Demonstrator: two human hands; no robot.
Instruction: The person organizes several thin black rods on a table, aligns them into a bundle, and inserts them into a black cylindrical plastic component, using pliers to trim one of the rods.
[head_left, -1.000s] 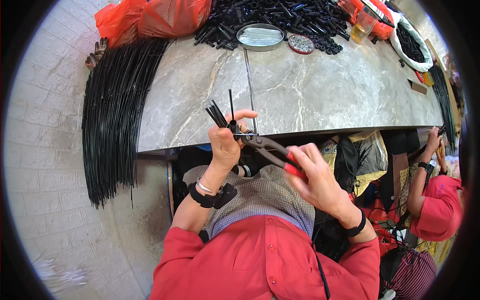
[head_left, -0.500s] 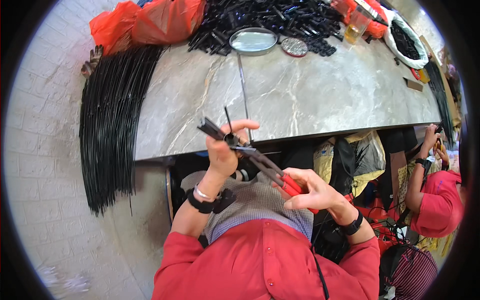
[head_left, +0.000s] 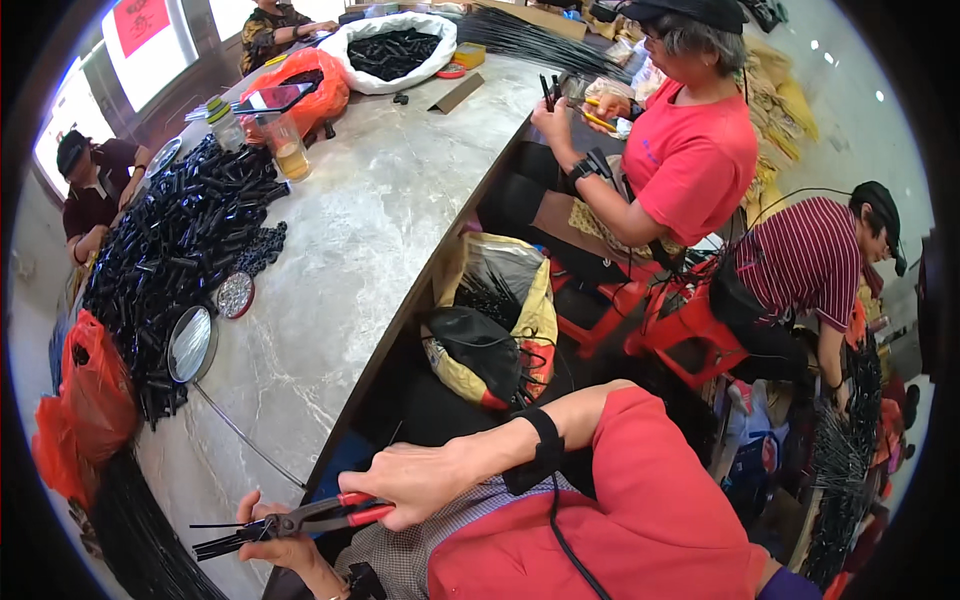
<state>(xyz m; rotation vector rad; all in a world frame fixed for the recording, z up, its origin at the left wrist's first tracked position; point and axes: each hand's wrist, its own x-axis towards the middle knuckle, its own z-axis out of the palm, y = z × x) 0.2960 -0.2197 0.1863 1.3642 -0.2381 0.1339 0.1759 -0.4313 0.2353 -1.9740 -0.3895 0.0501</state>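
At the lower left, my right hand (head_left: pixel 415 485) is closed round the red handles of a pair of pliers (head_left: pixel 288 523). The pliers' metal jaws point left and reach my left hand (head_left: pixel 290 553). My left hand is pinched on a small bundle of black plastic pieces (head_left: pixel 218 546), with thin dark ends sticking out to the left past the jaws. A finger is raised above the jaws. Exactly where the jaws meet the pieces is too small to tell. Close by, a thin metal rod (head_left: pixel 245 435) lies on the grey stone-patterned table (head_left: pixel 350 260).
Across the table lie a heap of black tubes (head_left: pixel 190 235), an oval metal dish (head_left: pixel 192 345), a round dish of small silvery parts (head_left: pixel 236 296) and a white sack (head_left: pixel 388 50). Long black rods (head_left: pixel 145 530) hang at lower left. Co-workers sit right, beside a yellow bag (head_left: pixel 535 340) and red stools (head_left: pixel 690 330).
The view has swung to the right, bringing the co-workers into sight. My hands with the pliers and black pieces now appear at the lower left. Both hands keep their hold.
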